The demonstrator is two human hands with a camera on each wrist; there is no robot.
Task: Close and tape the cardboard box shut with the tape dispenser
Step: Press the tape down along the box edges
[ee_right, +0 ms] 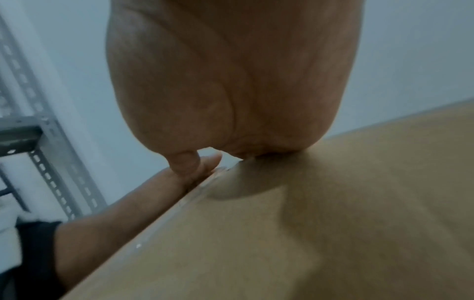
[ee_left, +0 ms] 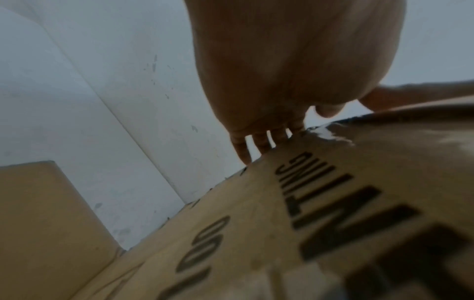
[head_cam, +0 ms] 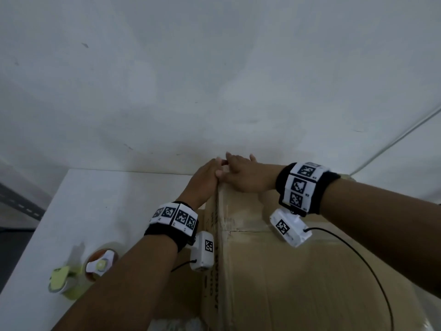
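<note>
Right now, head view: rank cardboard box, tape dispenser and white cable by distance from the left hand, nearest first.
1. cardboard box: the left hand rests on its far edge.
2. tape dispenser: on the table, to the left and nearer the person.
3. white cable: along the wall, far right.

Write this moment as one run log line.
left hand: presses brown cardboard box far edge | right hand: presses box top | yellow-green tape dispenser: idle, white table

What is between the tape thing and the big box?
In the head view, the left forearm crosses between the tape dispenser and the cardboard box.
</note>
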